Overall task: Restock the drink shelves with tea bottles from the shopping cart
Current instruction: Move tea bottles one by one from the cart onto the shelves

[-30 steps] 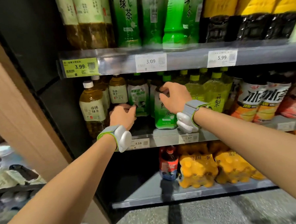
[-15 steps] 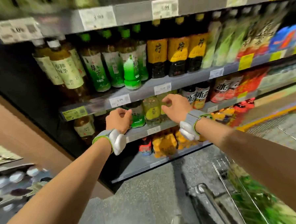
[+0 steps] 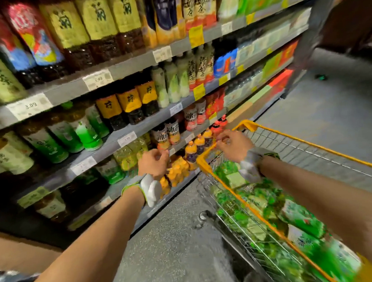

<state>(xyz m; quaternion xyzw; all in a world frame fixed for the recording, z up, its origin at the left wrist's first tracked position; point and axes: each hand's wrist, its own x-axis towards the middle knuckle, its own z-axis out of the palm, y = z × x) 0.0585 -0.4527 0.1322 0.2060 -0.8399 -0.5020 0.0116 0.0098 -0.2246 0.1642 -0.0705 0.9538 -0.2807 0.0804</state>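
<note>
The drink shelves [image 3: 124,139] run across the left and top, full of tea bottles. A wire shopping cart with a yellow rim [image 3: 217,178] stands at the lower right, packed with green-labelled tea bottles [image 3: 270,205]. My left hand [image 3: 154,163] hovers in front of the lower shelf, fingers loosely curled, holding nothing. My right hand [image 3: 232,146] is above the cart's far corner, fingers half bent and apart, empty. Both wrists wear grey bands. The picture is blurred by motion.
Green tea bottles [image 3: 87,133] and amber tea bottles [image 3: 50,206] fill the left shelf bays. Yellow juice packs [image 3: 178,171] sit on the bottom shelf beside the cart. Grey speckled floor [image 3: 177,249] lies between shelf and cart, with open aisle at the right.
Both hands have come away from the bottles on the shelf and swung right toward the cart. The view has turned right and down, bringing the cart fully into sight.
</note>
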